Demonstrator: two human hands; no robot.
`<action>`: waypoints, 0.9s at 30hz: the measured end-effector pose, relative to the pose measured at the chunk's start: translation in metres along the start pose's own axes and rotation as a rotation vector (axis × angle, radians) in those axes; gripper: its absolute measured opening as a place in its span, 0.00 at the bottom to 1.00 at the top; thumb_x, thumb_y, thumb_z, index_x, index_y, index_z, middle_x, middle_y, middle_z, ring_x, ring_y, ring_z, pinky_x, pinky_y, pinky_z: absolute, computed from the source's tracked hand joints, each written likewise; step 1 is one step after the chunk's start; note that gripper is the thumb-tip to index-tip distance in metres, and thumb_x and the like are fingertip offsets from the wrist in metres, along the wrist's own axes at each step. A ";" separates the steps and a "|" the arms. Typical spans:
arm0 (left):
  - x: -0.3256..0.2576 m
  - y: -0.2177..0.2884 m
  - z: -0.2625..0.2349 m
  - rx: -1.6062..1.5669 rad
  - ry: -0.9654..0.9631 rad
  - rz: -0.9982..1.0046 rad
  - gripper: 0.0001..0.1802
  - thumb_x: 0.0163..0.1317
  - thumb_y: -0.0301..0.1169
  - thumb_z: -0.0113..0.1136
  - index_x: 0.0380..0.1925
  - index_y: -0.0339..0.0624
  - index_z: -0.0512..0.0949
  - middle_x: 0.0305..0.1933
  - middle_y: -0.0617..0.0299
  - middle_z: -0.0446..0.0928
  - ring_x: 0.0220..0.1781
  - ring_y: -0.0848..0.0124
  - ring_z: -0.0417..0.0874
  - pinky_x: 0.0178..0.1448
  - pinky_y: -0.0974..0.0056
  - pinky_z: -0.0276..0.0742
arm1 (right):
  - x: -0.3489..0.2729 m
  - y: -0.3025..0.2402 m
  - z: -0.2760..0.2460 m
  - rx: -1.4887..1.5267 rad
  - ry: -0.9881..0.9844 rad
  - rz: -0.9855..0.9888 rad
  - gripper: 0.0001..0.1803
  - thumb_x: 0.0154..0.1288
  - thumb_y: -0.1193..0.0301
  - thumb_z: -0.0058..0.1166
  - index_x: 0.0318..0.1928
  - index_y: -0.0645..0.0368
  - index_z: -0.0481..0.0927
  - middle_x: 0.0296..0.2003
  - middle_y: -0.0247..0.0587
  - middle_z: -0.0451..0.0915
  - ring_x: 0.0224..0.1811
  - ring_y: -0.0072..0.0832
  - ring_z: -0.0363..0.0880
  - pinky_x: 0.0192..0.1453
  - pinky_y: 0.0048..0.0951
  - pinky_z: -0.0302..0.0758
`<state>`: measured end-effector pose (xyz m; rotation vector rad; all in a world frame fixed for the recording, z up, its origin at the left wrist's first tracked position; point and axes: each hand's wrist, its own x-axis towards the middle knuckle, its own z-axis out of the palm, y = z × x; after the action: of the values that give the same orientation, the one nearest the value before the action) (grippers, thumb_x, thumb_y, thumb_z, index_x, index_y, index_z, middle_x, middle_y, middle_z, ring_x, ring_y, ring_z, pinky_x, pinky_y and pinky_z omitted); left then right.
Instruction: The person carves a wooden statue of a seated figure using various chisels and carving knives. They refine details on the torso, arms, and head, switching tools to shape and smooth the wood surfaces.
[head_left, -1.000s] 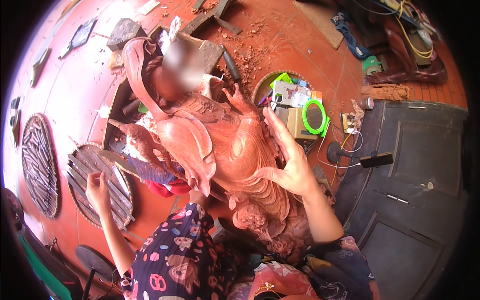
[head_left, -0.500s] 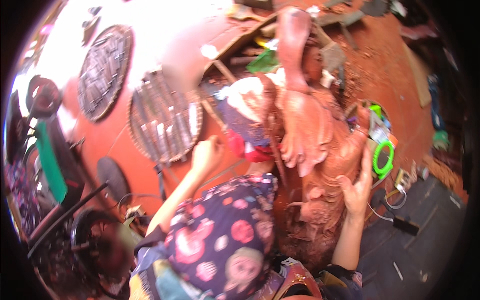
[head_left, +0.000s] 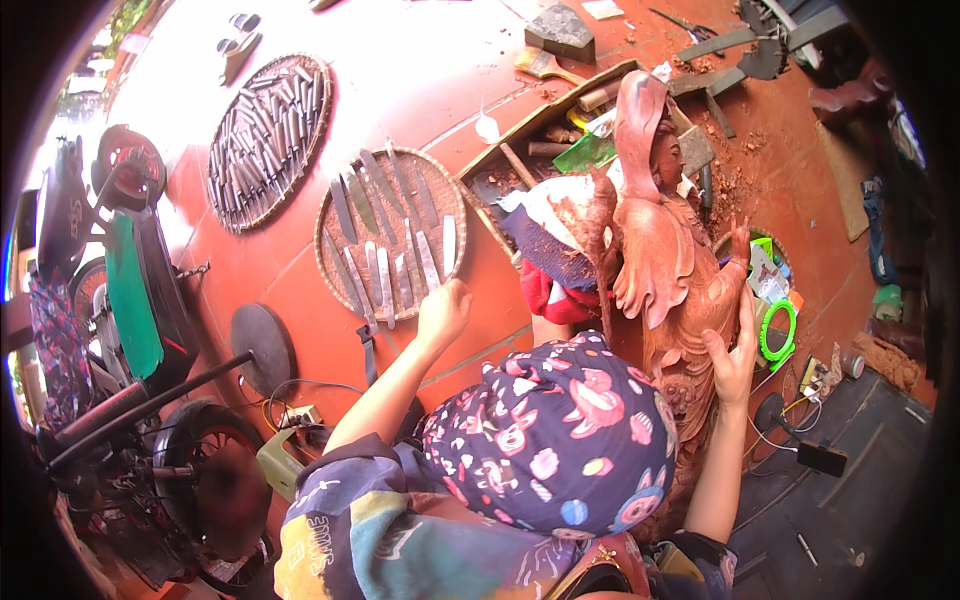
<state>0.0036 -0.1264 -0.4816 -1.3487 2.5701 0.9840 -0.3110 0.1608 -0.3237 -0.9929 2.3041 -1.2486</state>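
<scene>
My left hand (head_left: 443, 312) is at the near right rim of a round woven tray (head_left: 322, 262). Its fingers are curled closed; whatever may be in them is hidden. Flat metal blades (head_left: 388, 282) lie in the tray, and one blade (head_left: 427, 262) ends right beside my fingers. My right hand (head_left: 735, 362) rests against the side of a carved reddish-brown wooden statue (head_left: 655, 270). The fingers of that hand stretch along the wood, with the thumb apart. The statue has a long draped head covering, a small face and a raised hand, and leans beside my knee (head_left: 550, 430) in printed cloth.
Another woven tray (head_left: 325, 75) holds many slim tools. Beyond the statue is a wooden box (head_left: 478, 160) with odds and ends, near a brush (head_left: 543, 64). A bright green ring (head_left: 777, 330) and phone (head_left: 822, 457) lie right. A motorbike (head_left: 140, 300) stands left.
My left hand has moved closer to the tray of blades and now overlaps its rim. The whole view has shifted, with things lying farther right. My right hand stays on the statue.
</scene>
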 end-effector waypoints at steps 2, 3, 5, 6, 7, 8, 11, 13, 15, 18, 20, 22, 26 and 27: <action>0.005 -0.005 -0.003 0.004 0.156 0.111 0.09 0.60 0.32 0.62 0.35 0.38 0.79 0.33 0.50 0.82 0.39 0.54 0.84 0.46 0.53 0.77 | -0.002 0.011 -0.004 -0.026 0.010 -0.014 0.47 0.63 0.53 0.62 0.71 0.72 0.58 0.73 0.57 0.58 0.76 0.45 0.55 0.78 0.41 0.49; 0.006 -0.006 -0.006 -0.051 0.158 0.118 0.09 0.59 0.30 0.63 0.38 0.40 0.79 0.37 0.50 0.80 0.41 0.54 0.83 0.48 0.53 0.77 | -0.002 0.012 -0.005 -0.032 0.006 -0.016 0.47 0.63 0.54 0.62 0.71 0.72 0.57 0.72 0.57 0.58 0.76 0.44 0.54 0.78 0.40 0.48; 0.015 -0.015 -0.004 -0.021 0.261 0.120 0.11 0.59 0.30 0.63 0.41 0.39 0.78 0.37 0.50 0.80 0.40 0.53 0.82 0.48 0.53 0.77 | -0.002 0.012 -0.005 -0.045 0.009 -0.011 0.47 0.64 0.53 0.62 0.71 0.72 0.57 0.72 0.57 0.58 0.77 0.43 0.53 0.78 0.40 0.48; 0.021 -0.022 -0.004 -0.002 0.350 0.144 0.13 0.59 0.31 0.63 0.42 0.38 0.78 0.37 0.50 0.80 0.40 0.52 0.82 0.48 0.53 0.77 | -0.001 0.012 -0.003 -0.043 0.012 -0.013 0.47 0.64 0.53 0.62 0.72 0.72 0.57 0.72 0.56 0.59 0.77 0.43 0.53 0.78 0.39 0.47; 0.027 -0.026 -0.002 0.001 0.405 0.164 0.17 0.59 0.34 0.64 0.46 0.37 0.76 0.38 0.49 0.81 0.41 0.50 0.83 0.49 0.51 0.77 | -0.001 0.016 -0.003 -0.031 0.013 -0.015 0.47 0.64 0.53 0.62 0.72 0.71 0.58 0.72 0.56 0.59 0.76 0.42 0.53 0.78 0.39 0.47; 0.032 -0.023 -0.006 0.005 0.343 0.067 0.19 0.60 0.35 0.64 0.47 0.37 0.75 0.40 0.48 0.81 0.44 0.49 0.81 0.51 0.51 0.76 | 0.000 0.017 -0.003 -0.038 0.011 -0.013 0.47 0.64 0.53 0.62 0.72 0.71 0.58 0.72 0.56 0.59 0.76 0.42 0.54 0.78 0.38 0.47; 0.039 -0.010 -0.007 0.058 0.271 -0.108 0.27 0.58 0.40 0.67 0.51 0.36 0.71 0.37 0.40 0.81 0.43 0.45 0.83 0.47 0.45 0.77 | 0.001 0.018 -0.004 -0.038 0.001 -0.007 0.47 0.64 0.53 0.62 0.72 0.71 0.58 0.72 0.55 0.59 0.76 0.41 0.54 0.78 0.38 0.48; 0.041 -0.009 -0.002 0.129 0.237 -0.133 0.29 0.57 0.39 0.67 0.52 0.36 0.67 0.36 0.37 0.81 0.42 0.42 0.83 0.47 0.44 0.78 | 0.002 0.020 -0.004 -0.006 -0.019 -0.001 0.47 0.64 0.53 0.62 0.72 0.70 0.57 0.72 0.55 0.59 0.76 0.40 0.55 0.78 0.38 0.48; 0.042 -0.010 0.001 0.112 0.194 -0.154 0.28 0.56 0.36 0.68 0.50 0.35 0.65 0.34 0.38 0.81 0.42 0.41 0.83 0.47 0.44 0.78 | 0.001 0.019 -0.003 0.032 -0.012 0.037 0.46 0.65 0.54 0.62 0.72 0.70 0.57 0.72 0.54 0.59 0.75 0.39 0.55 0.78 0.37 0.49; 0.040 -0.003 0.011 0.074 0.271 -0.137 0.27 0.56 0.35 0.68 0.48 0.34 0.64 0.34 0.39 0.81 0.41 0.42 0.82 0.46 0.44 0.77 | -0.001 0.025 -0.009 0.037 -0.023 0.073 0.46 0.66 0.55 0.61 0.73 0.70 0.56 0.72 0.53 0.59 0.75 0.38 0.55 0.78 0.37 0.49; 0.038 0.006 0.014 0.015 0.263 -0.139 0.27 0.56 0.35 0.67 0.48 0.34 0.64 0.34 0.40 0.81 0.39 0.42 0.83 0.45 0.44 0.78 | -0.002 0.046 -0.016 0.030 -0.024 0.075 0.46 0.66 0.56 0.61 0.73 0.70 0.56 0.72 0.53 0.58 0.75 0.38 0.55 0.77 0.37 0.49; 0.033 0.021 0.007 -0.052 0.219 -0.177 0.27 0.56 0.35 0.68 0.47 0.34 0.63 0.33 0.39 0.81 0.39 0.41 0.83 0.45 0.44 0.78 | -0.003 0.048 -0.017 0.052 -0.022 0.098 0.45 0.66 0.55 0.61 0.73 0.70 0.55 0.72 0.53 0.59 0.74 0.38 0.57 0.77 0.36 0.51; 0.024 0.020 0.008 -0.135 0.130 -0.140 0.32 0.58 0.38 0.66 0.55 0.34 0.64 0.37 0.34 0.81 0.44 0.39 0.83 0.49 0.44 0.78 | -0.002 0.038 -0.013 0.073 -0.042 0.113 0.46 0.67 0.55 0.61 0.73 0.70 0.55 0.72 0.53 0.59 0.73 0.38 0.59 0.76 0.35 0.54; 0.027 0.019 0.003 -0.128 0.108 -0.187 0.31 0.58 0.39 0.65 0.55 0.34 0.64 0.38 0.34 0.81 0.45 0.40 0.84 0.51 0.44 0.78 | -0.003 0.037 -0.013 0.089 -0.036 0.125 0.46 0.66 0.55 0.61 0.73 0.70 0.55 0.72 0.53 0.59 0.73 0.37 0.59 0.76 0.35 0.53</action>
<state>-0.0281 -0.1361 -0.4836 -1.6829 2.4335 1.0855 -0.3318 0.1848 -0.3472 -0.8220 2.2260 -1.2602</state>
